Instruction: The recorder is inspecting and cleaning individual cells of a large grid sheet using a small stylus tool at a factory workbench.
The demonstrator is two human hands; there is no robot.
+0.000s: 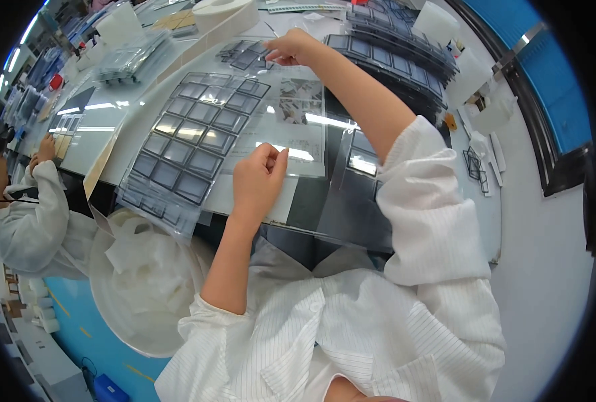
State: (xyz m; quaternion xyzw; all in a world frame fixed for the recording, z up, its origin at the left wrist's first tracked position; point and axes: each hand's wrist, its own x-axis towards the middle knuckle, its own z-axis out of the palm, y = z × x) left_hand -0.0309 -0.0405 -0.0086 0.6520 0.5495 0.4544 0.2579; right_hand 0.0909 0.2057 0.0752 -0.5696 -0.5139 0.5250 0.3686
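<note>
My left hand (261,177) is closed above the table, fingers curled in and thumb against them; whatever they hold, if anything, is hidden. Left of it lies a clear plastic sheet with rows of dark-rimmed rectangular frames (190,130). My right hand (291,48) reaches to the far side of the table, fingers bent together beside a small group of loose dark frames (247,57). Close to its knuckles shows a thin pointed rod (272,30); I cannot tell whether the hand holds it. Under clear film, a printed sheet with pictures (301,100) lies between my hands.
Stacked trays of dark frames (391,63) stand at the far right. A white bin (103,295) of crumpled translucent film sits below the table's left edge. A large white roll (224,13) stands at the back. Another person in a white sleeve (53,194) works at the left.
</note>
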